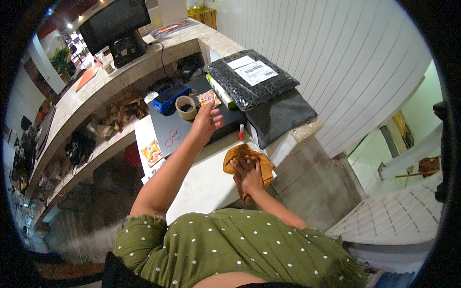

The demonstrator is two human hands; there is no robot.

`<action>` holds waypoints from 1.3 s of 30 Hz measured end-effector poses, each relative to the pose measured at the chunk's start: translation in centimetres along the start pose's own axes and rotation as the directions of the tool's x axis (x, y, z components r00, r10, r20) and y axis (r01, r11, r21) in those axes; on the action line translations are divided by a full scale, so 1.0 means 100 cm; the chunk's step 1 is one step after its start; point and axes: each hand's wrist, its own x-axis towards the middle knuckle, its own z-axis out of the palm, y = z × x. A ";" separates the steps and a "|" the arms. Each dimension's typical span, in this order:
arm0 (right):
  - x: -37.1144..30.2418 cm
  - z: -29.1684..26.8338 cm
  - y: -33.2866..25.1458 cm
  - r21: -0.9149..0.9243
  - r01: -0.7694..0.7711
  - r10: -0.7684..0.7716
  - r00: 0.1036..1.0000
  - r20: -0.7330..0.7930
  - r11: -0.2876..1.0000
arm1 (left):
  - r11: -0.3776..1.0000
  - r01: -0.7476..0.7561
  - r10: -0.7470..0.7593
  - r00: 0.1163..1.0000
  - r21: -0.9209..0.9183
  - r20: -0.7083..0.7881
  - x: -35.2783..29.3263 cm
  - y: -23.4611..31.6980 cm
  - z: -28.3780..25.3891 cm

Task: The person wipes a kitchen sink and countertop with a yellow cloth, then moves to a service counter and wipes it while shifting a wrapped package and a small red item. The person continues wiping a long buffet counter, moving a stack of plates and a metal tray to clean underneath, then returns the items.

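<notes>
My left hand (207, 124) hovers over a black flat-topped case (192, 132), its fingers apart and loosely bent. Its thumb is nearest a small orange-and-white printed packet (207, 97); whether they touch I cannot tell. Beside it stand a roll of brown tape (186, 107) and a blue box with a dark top (171, 97). An orange-brown cloth (233, 159) lies bunched at the white tabletop's (206, 180) right edge, partly hanging over. My right hand (249, 175) presses down on this cloth, fingers spread across its folds. Just beyond is a small red tube with a white label (241, 132).
A black bubble-wrapped parcel (252, 81) rests on a dark grey folded fabric (281, 117) at the right. Another orange packet (152, 152) and red rubber bands (173, 137) lie at left. A monitor (115, 26) stands on the curved counter (62, 115). White panelling (331, 62) rises at right.
</notes>
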 end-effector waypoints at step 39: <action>-0.016 0.006 0.017 0.056 -0.029 0.026 0.998 0.052 0.998 | 0.865 0.301 -0.370 0.923 -0.402 -0.106 -0.239 -0.082 -0.144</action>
